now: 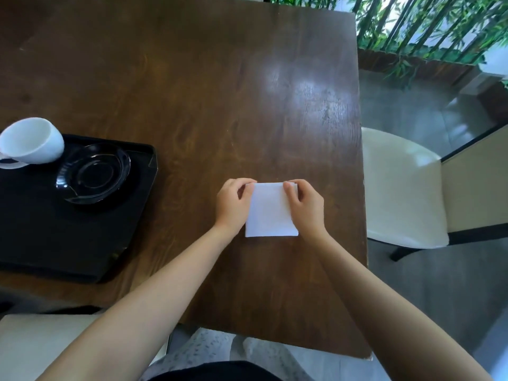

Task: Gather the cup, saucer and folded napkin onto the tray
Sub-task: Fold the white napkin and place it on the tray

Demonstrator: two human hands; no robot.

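While both hands pinch its far corners, the square white napkin lies flat on the grainy wooden desk. Left hand and right hand fingers are narrow, gripping paper. Glossy black saucer sits on the matte black tray.

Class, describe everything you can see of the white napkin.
The napkin is plain white, soft-looking, folded into a near-square. It lies flat on the brown wooden table, right of the black tray and not on it. Both hands pinch its far corners: left hand, right hand.

The cup handle and the tray are cut off by the left edge; the napkin side edges are hidden under fingers.
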